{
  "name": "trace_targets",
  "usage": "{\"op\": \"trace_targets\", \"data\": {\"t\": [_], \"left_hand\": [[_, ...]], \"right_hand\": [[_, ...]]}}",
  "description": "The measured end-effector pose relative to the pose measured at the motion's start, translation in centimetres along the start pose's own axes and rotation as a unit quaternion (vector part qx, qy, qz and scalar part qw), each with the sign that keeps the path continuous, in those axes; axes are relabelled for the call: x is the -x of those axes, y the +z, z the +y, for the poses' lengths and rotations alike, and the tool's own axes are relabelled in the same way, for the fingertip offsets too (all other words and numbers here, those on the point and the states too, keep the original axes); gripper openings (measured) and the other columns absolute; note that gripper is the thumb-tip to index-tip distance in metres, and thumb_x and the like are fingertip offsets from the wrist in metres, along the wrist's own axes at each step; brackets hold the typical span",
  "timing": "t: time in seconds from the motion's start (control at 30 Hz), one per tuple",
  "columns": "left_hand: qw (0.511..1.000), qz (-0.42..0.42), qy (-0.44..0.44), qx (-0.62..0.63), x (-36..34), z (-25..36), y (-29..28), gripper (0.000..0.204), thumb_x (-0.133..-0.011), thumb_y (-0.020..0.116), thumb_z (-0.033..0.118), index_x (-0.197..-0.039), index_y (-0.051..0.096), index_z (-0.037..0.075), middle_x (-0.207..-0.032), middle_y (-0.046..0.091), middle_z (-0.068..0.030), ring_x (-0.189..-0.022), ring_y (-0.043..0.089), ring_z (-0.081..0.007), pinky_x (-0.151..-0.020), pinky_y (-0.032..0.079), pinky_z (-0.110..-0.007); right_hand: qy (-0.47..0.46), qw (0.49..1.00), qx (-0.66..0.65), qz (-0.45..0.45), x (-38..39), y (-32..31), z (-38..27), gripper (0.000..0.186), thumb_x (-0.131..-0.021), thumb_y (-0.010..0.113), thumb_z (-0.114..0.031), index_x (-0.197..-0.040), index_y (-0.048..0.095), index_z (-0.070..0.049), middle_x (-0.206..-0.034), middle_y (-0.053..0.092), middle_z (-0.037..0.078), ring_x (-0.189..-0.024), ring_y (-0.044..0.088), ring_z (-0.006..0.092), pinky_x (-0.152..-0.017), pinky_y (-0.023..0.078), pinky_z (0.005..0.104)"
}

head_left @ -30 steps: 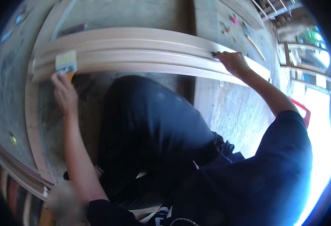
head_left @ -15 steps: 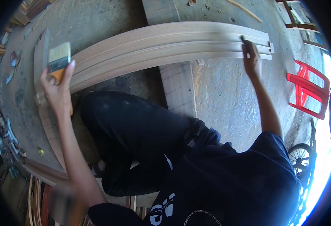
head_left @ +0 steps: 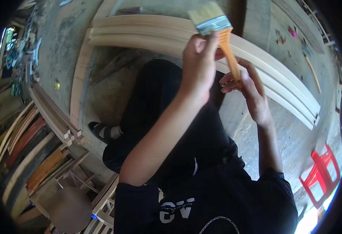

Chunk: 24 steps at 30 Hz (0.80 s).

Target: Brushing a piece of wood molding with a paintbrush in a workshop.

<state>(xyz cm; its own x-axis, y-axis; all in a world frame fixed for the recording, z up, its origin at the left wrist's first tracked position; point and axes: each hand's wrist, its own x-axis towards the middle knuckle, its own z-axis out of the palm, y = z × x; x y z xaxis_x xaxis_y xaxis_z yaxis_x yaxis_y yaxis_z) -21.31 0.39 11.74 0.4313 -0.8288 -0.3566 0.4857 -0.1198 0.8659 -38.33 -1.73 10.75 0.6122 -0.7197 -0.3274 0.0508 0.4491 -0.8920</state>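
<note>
A paintbrush [head_left: 226, 48] with pale bristles, a metal band and an orange handle is raised above the pale wood strips [head_left: 147, 33], its bristles tilted up and left. My left hand [head_left: 200, 66] is closed round the upper handle just below the metal band. At the handle's lower end, my right hand [head_left: 254, 95] has its thumb and bent fingers closed on the tip. Several long grooved strips lie side by side beyond my knees, partly hidden by the brush and both hands.
Wooden beams [head_left: 81, 74] lie beneath the strips. More timber pieces [head_left: 38, 163] are stacked at the lower left. A red plastic stool [head_left: 321, 175] is at the right. A dark, slim object [head_left: 131, 10] lies at the far side. A thin stick [head_left: 313, 74] lies at the far right.
My left hand has brought the brush from the left to the middle. My right hand has left the strips and taken hold of the brush's handle end. The view has turned.
</note>
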Motion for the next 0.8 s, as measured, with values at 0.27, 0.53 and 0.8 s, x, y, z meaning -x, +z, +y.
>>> {"op": "trace_targets", "data": {"t": [0.27, 0.53, 0.8], "left_hand": [[0.783, 0.060, 0.303, -0.540, -4.8, 4.0, -15.7, 0.043, -0.101, 0.067, 0.034, -0.128, 0.063, 0.001, -0.131, 0.064, -0.0217, -0.123, 0.061, -0.0357, -0.105, 0.047, -0.044], [0.757, 0.177, 0.268, -0.569, -6.9, 0.1, -28.1, 0.055, -0.106, 0.055, 0.036, -0.144, 0.048, -0.003, -0.147, 0.050, -0.0278, -0.139, 0.047, -0.0435, -0.116, 0.038, -0.050], [0.783, 0.218, 0.317, -0.488, -7.7, -1.8, -29.5, 0.056, -0.103, 0.060, 0.026, -0.144, 0.045, -0.009, -0.147, 0.048, -0.0302, -0.139, 0.048, -0.0430, -0.115, 0.041, -0.053]], "right_hand": [[-0.136, 0.755, 0.639, 0.059, -10.3, 6.0, -6.9, 0.031, -0.102, 0.060, -0.028, -0.101, 0.073, 0.000, -0.086, 0.071, 0.021, -0.079, 0.072, 0.0339, -0.074, 0.053, 0.0446], [-0.096, 0.533, 0.835, -0.096, -26.3, 18.1, -2.4, 0.052, -0.103, 0.058, -0.045, -0.093, 0.076, 0.002, -0.090, 0.074, 0.020, -0.084, 0.072, 0.0383, -0.081, 0.056, 0.0468], [-0.267, 0.627, 0.724, -0.108, -44.7, 35.8, 3.9, 0.052, -0.095, 0.062, -0.045, -0.121, 0.070, -0.001, -0.120, 0.071, 0.026, -0.112, 0.069, 0.0415, -0.097, 0.054, 0.0486]]}}
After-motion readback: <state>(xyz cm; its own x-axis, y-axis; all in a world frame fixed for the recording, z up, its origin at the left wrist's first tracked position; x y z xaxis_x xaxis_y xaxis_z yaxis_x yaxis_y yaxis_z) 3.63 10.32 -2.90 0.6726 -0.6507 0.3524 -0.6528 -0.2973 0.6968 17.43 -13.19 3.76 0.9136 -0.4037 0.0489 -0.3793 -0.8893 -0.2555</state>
